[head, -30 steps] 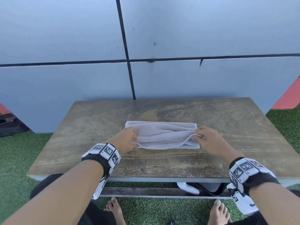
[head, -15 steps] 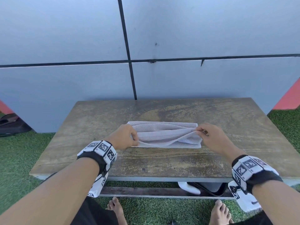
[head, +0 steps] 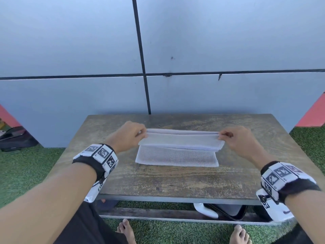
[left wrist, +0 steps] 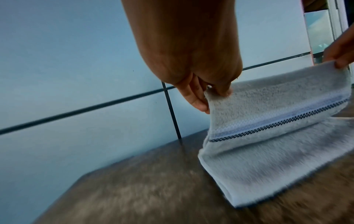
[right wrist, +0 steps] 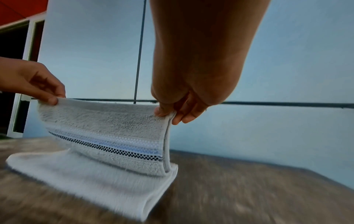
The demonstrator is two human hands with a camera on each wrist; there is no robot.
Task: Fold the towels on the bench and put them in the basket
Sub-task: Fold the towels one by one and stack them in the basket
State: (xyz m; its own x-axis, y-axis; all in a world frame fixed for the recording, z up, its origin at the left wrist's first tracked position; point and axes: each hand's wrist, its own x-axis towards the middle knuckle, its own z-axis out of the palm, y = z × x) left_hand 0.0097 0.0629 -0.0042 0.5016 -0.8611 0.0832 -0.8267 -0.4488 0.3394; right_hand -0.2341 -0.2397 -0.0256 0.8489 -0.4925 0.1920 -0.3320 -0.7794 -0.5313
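Observation:
A pale grey towel (head: 177,150) with a blue and black checked stripe (right wrist: 107,145) lies partly on the wooden bench (head: 175,182). Its top layer is lifted off the lower layer and held up along its far edge. My left hand (head: 140,132) pinches the left corner of that lifted edge between thumb and fingers (left wrist: 216,92). My right hand (head: 222,135) pinches the right corner (right wrist: 166,113). The lower part of the towel (left wrist: 258,174) stays flat on the bench. No basket is in view.
A grey panelled wall (head: 158,50) stands right behind the bench. Green artificial grass (head: 22,169) surrounds it. A dark bag (head: 14,138) lies at the far left on the ground. A white and black object (head: 221,210) sits under the bench, near my bare feet (head: 126,231).
Both hands have lifted the near edge of the towel's top layer and carried it up and away toward the wall, opening the fold; the lower layer stayed on the bench.

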